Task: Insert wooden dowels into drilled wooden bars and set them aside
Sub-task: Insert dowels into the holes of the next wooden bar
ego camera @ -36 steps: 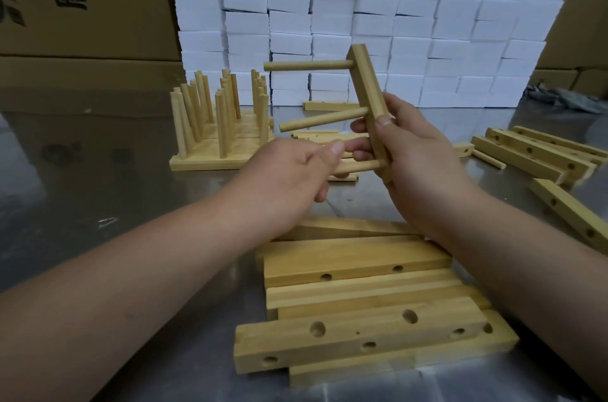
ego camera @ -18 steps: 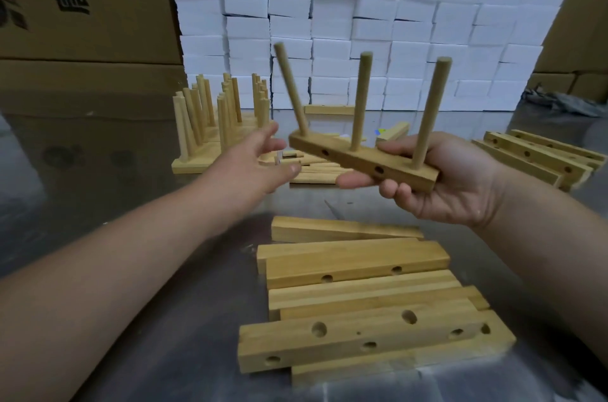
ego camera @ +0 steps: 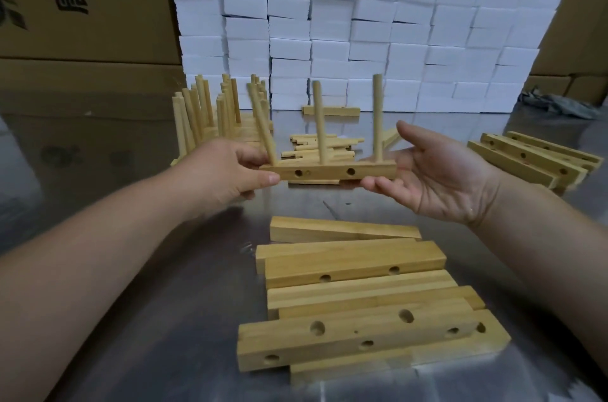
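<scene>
Head view shows your left hand (ego camera: 230, 168) pinching one end of the bar (ego camera: 329, 170), likely light and rigid, your right hand (ego camera: 434, 177) flat-fingered beneath the other; grip the bar, not its three dowels (ego camera: 318, 121).

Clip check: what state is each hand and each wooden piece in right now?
held bar: off the table, level, three dowels standing in it, leftmost leaning
left hand: pinches the bar's left end
right hand: fingers straight, palm up at the bar's right end
finished bars: back left, dowels up
loose dowels: piled flat behind the held bar
front bars: stacked flat, holes empty
right bars: lying flat, holes empty
</scene>
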A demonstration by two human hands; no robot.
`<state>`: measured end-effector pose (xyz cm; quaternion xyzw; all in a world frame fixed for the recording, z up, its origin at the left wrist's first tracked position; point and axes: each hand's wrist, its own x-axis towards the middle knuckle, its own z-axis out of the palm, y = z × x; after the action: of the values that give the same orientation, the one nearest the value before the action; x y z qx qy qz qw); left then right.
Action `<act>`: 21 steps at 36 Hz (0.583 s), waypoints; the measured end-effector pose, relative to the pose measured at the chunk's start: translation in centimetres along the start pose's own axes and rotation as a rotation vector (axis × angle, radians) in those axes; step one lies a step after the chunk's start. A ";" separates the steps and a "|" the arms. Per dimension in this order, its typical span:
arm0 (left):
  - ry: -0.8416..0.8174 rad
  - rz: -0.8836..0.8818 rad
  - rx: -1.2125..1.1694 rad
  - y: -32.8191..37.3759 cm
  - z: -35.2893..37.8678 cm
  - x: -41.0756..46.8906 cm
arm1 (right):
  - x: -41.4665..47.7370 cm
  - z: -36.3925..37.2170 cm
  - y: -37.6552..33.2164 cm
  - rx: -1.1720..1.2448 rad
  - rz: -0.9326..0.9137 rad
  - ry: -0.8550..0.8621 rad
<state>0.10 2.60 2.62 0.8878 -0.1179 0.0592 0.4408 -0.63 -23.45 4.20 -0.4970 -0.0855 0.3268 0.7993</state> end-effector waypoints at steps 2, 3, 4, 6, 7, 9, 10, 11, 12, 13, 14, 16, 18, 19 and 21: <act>0.002 -0.045 0.100 -0.3 -0.7 0.2 | 0.2 0.0 0.2 -0.020 -0.016 0.077; 0.001 -0.075 0.163 -0.5 -1.1 0.2 | 0.4 0.0 0.2 -0.029 -0.025 0.114; -0.014 -0.104 0.233 -0.7 -1.5 0.3 | 0.5 0.1 0.3 -0.040 -0.035 0.152; -0.072 -0.158 0.352 -1.0 -2.2 0.3 | 0.6 0.2 0.5 -0.065 -0.041 0.219; -0.094 -0.181 0.386 -1.1 -2.6 0.3 | 0.6 0.2 0.6 -0.080 -0.036 0.245; -0.111 -0.212 0.440 -1.2 -3.2 0.3 | 0.7 0.1 0.8 -0.102 -0.021 0.273; -0.118 -0.221 0.474 -1.2 -3.5 0.4 | 0.7 0.1 0.9 -0.109 -0.014 0.280; -0.127 -0.233 0.512 -1.2 -3.7 0.4 | 0.7 0.2 0.9 -0.113 -0.008 0.285; -0.135 -0.246 0.555 -1.2 -3.9 0.5 | 0.7 0.2 1.0 -0.118 -0.006 0.291; -0.135 -0.259 0.601 -1.2 -4.2 0.5 | 0.7 0.2 1.0 -0.123 -0.005 0.295; -0.128 -0.273 0.647 -1.3 -4.3 0.6 | 0.7 0.2 1.0 -0.127 -0.005 0.297; -0.095 -0.310 0.733 -1.7 -4.7 0.8 | 0.8 0.2 1.1 -0.131 -0.005 0.292; -0.053 -0.349 0.775 -2.1 -5.0 0.9 | 0.8 0.2 1.2 -0.131 -0.005 0.284; -0.033 -0.360 0.781 -2.3 -5.1 0.9 | 0.9 0.1 1.2 -0.130 -0.005 0.280; -0.007 -0.377 0.810 -2.8 -5.4 1.1 | 0.9 0.1 1.2 -0.128 -0.005 0.272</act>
<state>1.94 8.38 3.96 0.9951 0.0772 0.0164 0.0600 -0.47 -22.47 3.03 -0.5865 0.0016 0.2483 0.7710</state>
